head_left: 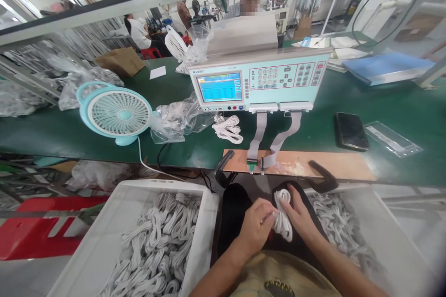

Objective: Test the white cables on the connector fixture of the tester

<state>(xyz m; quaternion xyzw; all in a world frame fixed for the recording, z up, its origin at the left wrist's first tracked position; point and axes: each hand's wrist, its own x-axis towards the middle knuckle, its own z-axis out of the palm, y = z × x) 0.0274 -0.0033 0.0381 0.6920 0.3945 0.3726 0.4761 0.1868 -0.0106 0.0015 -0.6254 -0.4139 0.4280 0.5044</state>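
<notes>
A coiled white cable (284, 227) is held over my lap, between both hands. My right hand (298, 209) grips the coil from its right side, thumb across the loops. My left hand (257, 222) is closed in a pinch at the coil's left side, on what looks like an end of the same cable; its tip is mostly hidden by the fingers. Just beyond my hands is a wooden board (299, 164) at the table edge, with two small connector fixtures (252, 163). Grey ribbon cables (258, 137) run from these to a light-blue tester (259, 81) with a lit screen.
White bins of coiled cables stand at left (114, 195) and right (386, 222). Black clamps (225, 169) grip the board. A fan (120, 113), a bagged cable bundle (174, 116), a loose coil (228, 129) and a phone (351, 131) lie on the green table (393, 102). Other people sit beyond.
</notes>
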